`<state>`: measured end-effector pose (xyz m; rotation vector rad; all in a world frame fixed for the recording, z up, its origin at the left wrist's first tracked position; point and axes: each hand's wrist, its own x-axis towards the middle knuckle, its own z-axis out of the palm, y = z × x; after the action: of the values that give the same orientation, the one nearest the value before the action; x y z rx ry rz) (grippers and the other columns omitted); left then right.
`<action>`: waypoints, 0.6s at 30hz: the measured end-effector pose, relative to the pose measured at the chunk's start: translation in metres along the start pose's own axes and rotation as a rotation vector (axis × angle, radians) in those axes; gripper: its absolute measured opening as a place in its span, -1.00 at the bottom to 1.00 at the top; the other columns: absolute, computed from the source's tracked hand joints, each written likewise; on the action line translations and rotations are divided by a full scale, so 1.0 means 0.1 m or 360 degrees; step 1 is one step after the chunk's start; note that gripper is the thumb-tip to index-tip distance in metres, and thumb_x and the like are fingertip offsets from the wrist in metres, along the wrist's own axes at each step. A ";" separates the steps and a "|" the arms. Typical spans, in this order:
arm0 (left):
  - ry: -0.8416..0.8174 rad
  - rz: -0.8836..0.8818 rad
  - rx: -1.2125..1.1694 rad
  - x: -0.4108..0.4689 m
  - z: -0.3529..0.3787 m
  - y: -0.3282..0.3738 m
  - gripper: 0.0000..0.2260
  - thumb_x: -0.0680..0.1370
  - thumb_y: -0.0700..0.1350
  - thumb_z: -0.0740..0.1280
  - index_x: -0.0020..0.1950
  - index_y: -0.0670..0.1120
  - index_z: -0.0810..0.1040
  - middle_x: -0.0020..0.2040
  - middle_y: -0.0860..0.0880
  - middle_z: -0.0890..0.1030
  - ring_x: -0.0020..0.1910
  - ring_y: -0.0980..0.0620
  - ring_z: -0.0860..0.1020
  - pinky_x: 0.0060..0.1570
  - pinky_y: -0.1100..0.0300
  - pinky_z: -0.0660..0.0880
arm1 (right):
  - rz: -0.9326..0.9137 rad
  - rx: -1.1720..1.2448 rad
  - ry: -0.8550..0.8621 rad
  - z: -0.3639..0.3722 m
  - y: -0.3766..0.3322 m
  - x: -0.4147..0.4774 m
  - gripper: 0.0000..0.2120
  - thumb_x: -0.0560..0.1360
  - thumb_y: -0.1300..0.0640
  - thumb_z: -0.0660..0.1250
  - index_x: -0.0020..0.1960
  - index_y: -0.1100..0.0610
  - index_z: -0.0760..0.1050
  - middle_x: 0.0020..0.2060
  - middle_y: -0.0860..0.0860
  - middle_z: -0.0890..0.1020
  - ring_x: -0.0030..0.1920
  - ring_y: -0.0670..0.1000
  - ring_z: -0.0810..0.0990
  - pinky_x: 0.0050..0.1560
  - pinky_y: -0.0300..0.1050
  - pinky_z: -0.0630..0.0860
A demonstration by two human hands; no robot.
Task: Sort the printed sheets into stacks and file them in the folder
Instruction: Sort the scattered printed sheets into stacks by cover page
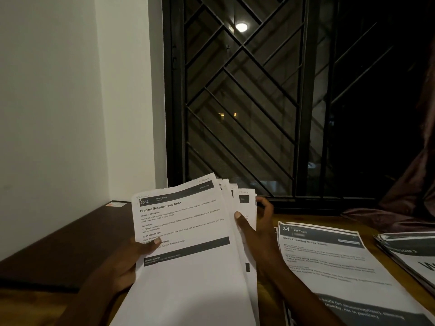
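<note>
Over the wooden table [28, 307]: fanned white sheaf [188, 267] is hovering
Left hand [122, 264]: pinching sheaf's left edge
Right hand [254, 229]: gripping its right edge, fingers curling behind
Stack [329, 262]: lying flat at right

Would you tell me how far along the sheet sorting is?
Done: two stacks lie on the table, one topped by a Kitchen sheet, a second stack at the far right. In hand: the left hand and right hand hold a fanned bundle. Left: sorting it and filing; I see no clear folder.
</note>
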<state>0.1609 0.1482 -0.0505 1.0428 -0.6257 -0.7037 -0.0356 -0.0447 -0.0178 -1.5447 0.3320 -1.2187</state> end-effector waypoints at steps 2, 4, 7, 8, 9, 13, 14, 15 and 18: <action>-0.0010 0.0013 0.0059 -0.03 0.02 0.01 -0.31 0.26 -0.22 0.58 0.36 -0.09 0.44 0.25 -0.21 0.58 0.20 -0.26 0.57 -0.01 -0.03 0.62 | -0.0034 -0.0013 0.0131 -0.01 -0.01 0.03 -0.43 0.46 0.15 0.42 0.28 -0.17 0.18 0.22 -0.11 0.37 0.13 -0.12 0.46 -0.04 -0.30 0.44; -0.0001 0.0016 0.0067 -0.04 0.02 0.01 -0.13 0.04 -0.13 0.67 0.32 -0.09 0.47 0.23 -0.21 0.60 0.16 -0.25 0.59 -0.07 -0.01 0.64 | -0.0097 -0.0119 0.0104 -0.03 -0.01 0.04 -0.55 0.47 0.12 0.40 0.22 -0.17 0.29 0.25 -0.13 0.38 0.20 -0.10 0.43 0.00 -0.29 0.42; -0.0001 0.0044 0.0010 -0.04 0.05 0.02 -0.45 0.31 -0.25 0.54 0.26 -0.06 0.50 0.20 -0.19 0.62 0.09 -0.20 0.63 -0.19 0.07 0.65 | -0.0024 -0.0325 -0.0091 -0.04 0.08 0.04 -0.83 0.48 -0.05 0.35 0.03 -0.26 0.44 0.23 -0.10 0.47 0.25 -0.07 0.45 0.11 -0.25 0.45; 0.0022 0.0054 0.0008 -0.04 0.05 0.01 -0.55 0.39 -0.30 0.43 0.24 -0.05 0.50 0.18 -0.18 0.63 0.06 -0.16 0.64 -0.22 0.10 0.65 | 0.0058 -0.0321 -0.0128 -0.03 0.10 0.03 -0.84 0.46 -0.12 0.35 0.01 -0.29 0.44 0.23 -0.12 0.48 0.25 -0.07 0.46 0.18 -0.16 0.47; 0.0016 0.0052 0.0002 -0.05 0.06 0.02 -0.56 0.39 -0.31 0.44 0.23 -0.04 0.51 0.17 -0.17 0.64 0.02 -0.14 0.66 -0.24 0.10 0.65 | 0.0144 -0.0283 -0.0144 -0.01 0.11 0.03 -0.79 0.41 -0.20 0.37 0.02 -0.31 0.44 0.23 -0.13 0.49 0.25 -0.06 0.47 0.23 -0.05 0.49; 0.0025 0.0009 0.0003 -0.06 0.08 0.04 -0.38 0.29 -0.26 0.54 0.31 -0.10 0.47 0.20 -0.21 0.61 0.14 -0.24 0.60 -0.12 -0.01 0.65 | 0.0254 -0.0085 -0.0185 0.00 0.14 0.07 -0.66 0.31 -0.31 0.41 0.03 -0.23 0.53 0.13 -0.11 0.60 0.17 -0.03 0.57 0.22 0.10 0.51; 0.0038 -0.0002 -0.0003 -0.06 0.07 0.04 -0.44 0.38 -0.31 0.46 0.35 -0.11 0.44 0.24 -0.23 0.58 0.19 -0.27 0.56 -0.07 -0.03 0.63 | 0.0268 -0.0085 -0.0210 -0.01 0.13 0.07 -0.76 0.40 -0.20 0.40 0.03 -0.16 0.58 0.08 -0.10 0.64 0.13 -0.03 0.60 0.21 0.09 0.52; 0.0032 -0.0007 -0.0001 -0.05 0.06 0.05 -0.43 0.38 -0.32 0.48 0.36 -0.10 0.44 0.25 -0.23 0.58 0.19 -0.28 0.56 -0.07 -0.03 0.64 | 0.0293 -0.0086 -0.0234 -0.01 0.12 0.07 -0.84 0.47 -0.07 0.38 0.02 -0.07 0.61 0.03 -0.08 0.68 0.08 -0.03 0.63 0.19 0.08 0.54; -0.0012 -0.0031 0.0059 -0.07 0.07 0.06 -0.27 0.13 -0.17 0.66 0.26 -0.06 0.51 0.18 -0.21 0.63 0.04 -0.21 0.65 -0.22 0.03 0.65 | 0.0350 -0.0053 -0.0172 -0.03 0.10 0.06 -0.89 0.48 0.08 0.40 -0.12 0.12 0.64 -0.09 0.00 0.71 -0.01 0.03 0.67 0.14 0.07 0.57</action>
<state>0.1530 0.1517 -0.0430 1.0823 -0.6381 -0.7159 -0.0317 -0.0548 -0.0234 -1.5517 0.4405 -0.9598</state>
